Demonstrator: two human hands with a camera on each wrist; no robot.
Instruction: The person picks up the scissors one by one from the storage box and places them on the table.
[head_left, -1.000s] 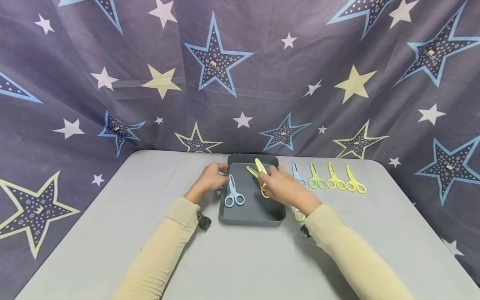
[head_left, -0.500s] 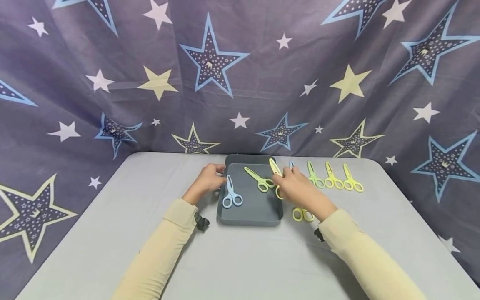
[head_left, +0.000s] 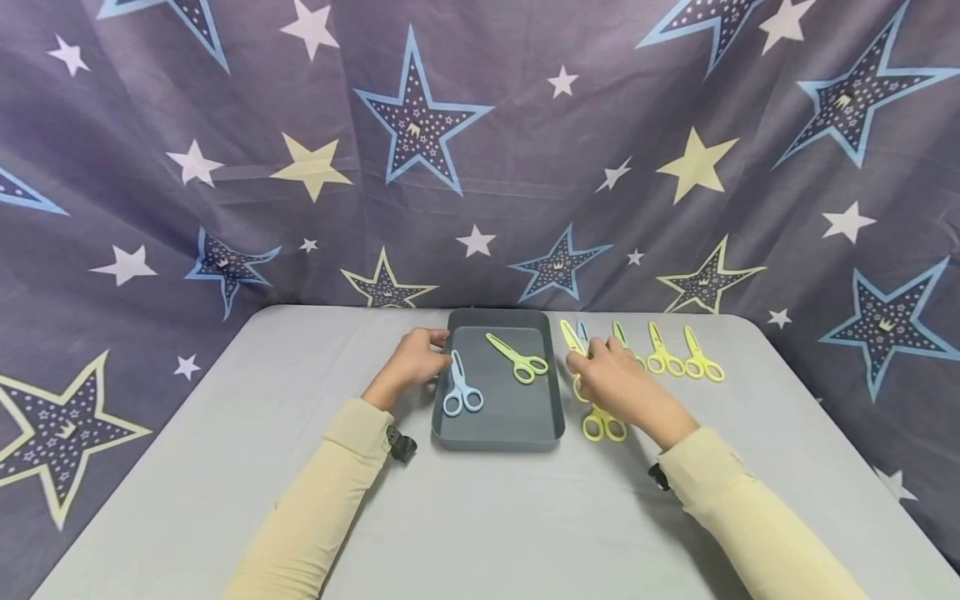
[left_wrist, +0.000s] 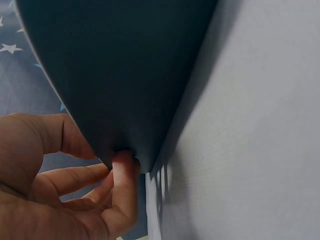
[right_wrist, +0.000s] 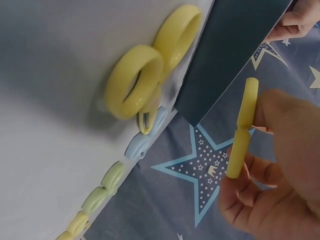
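My left hand [head_left: 414, 358] pinches the left wall of a dark grey tray [head_left: 498, 437]; in the left wrist view a finger presses the outside of the wall. Light-blue scissors [head_left: 462, 395] and yellow-green scissors [head_left: 519, 358] lie inside the tray. Just right of the tray, my right hand [head_left: 618, 382] holds yellow scissors [right_wrist: 243, 127] by the handle loops, blades pointing away. Below that hand, another pair of yellow scissors [head_left: 603, 423] lies on the table, its blades mostly covered by the hand in the head view.
Blue scissors [head_left: 582, 332] and green scissors [head_left: 619, 333], partly hidden by the right hand, lie in a row with yellow scissors [head_left: 663, 358] and a further yellow pair [head_left: 702, 360]. Everything stands on a pale grey table [head_left: 480, 517], with a star-patterned cloth [head_left: 480, 167] behind.
My right hand has carried the yellow scissors rightward, from over the tray to beyond its right wall. The yellow-green scissors in the tray are now uncovered. My left hand stays at the tray.
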